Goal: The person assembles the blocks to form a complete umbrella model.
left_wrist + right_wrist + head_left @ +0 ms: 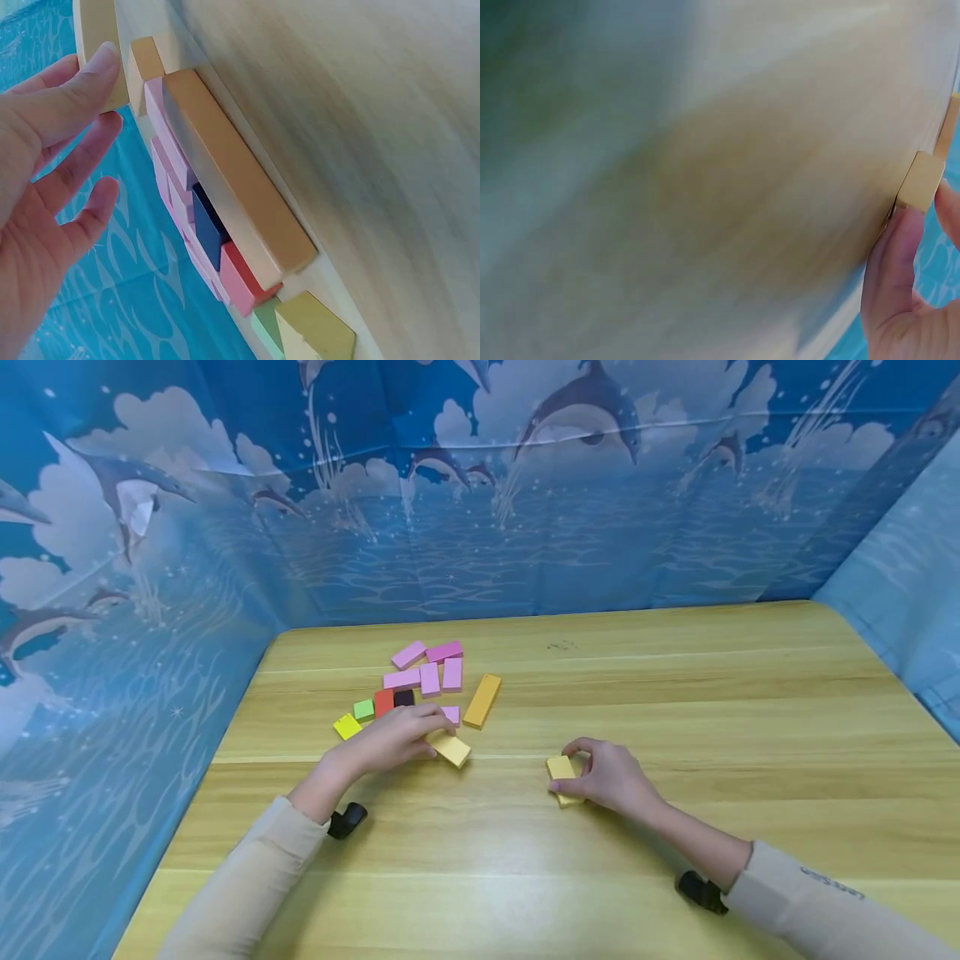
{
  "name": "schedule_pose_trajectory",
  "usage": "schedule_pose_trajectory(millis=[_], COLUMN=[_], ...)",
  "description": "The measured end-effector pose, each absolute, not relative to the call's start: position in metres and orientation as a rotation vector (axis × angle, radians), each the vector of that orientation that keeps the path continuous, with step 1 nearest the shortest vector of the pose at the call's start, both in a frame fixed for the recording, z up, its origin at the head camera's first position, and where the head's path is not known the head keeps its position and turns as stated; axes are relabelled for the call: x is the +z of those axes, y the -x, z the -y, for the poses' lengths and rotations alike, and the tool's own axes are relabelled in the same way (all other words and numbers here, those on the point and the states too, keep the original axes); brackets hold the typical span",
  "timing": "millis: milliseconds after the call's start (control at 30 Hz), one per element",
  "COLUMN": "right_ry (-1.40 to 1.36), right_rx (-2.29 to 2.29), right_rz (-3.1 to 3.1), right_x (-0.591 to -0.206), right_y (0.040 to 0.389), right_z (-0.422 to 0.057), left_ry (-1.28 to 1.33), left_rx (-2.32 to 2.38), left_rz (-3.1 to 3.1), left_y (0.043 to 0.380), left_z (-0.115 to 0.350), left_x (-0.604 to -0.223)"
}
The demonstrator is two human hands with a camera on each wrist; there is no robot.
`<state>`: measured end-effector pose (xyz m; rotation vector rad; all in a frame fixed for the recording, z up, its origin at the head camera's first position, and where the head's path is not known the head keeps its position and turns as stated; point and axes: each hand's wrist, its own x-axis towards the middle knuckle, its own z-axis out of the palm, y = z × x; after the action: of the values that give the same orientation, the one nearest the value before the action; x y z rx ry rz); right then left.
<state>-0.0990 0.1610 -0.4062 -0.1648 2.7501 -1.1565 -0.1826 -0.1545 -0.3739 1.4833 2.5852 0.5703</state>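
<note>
In the head view my left hand (393, 735) pinches a pale yellow block (450, 749) beside a cluster of coloured blocks. The left wrist view shows the thumb laid over this block (97, 26), fingertips behind it and the lower fingers spread. Farther right, my right hand (611, 778) holds another pale yellow block (560, 767) between thumb and fingers, low over the table. That block's end (921, 182) shows between the fingertips in the right wrist view. A long orange block (240, 172) lies near the left hand, in front of the red block (244, 277).
Several pink blocks (402, 680) lie at the back left of the wooden table (675, 693). Near them are a black block (403, 697), a green block (363, 710), a yellow block (347, 726) and an orange block (482, 701). A dolphin-print curtain (480, 552) stands behind.
</note>
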Motion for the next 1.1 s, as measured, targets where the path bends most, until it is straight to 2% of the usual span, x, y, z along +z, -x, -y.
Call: schedule_pose_trajectory(millis=[367, 900, 1100], right_ry=[0.075, 0.323, 0.539], right_rx=[-1.304, -1.441, -1.369], right_rz=[-2.557, -2.494, -2.594], right_x=[-0.402, -0.411, -0.415], right_y=[0.093, 0.09, 0.086], right_z=[-0.16, -0.186, -0.191], left_ry=[-1.508, -1.484, -1.465], left_rx=[0.553, 0.537, 0.544], left_rz=[-2.581, -2.558, -2.546], left_y=[0.191, 0.195, 0.198], left_z=[0.139, 0.12, 0.116], left_x=[-0.377, -0.375, -0.377])
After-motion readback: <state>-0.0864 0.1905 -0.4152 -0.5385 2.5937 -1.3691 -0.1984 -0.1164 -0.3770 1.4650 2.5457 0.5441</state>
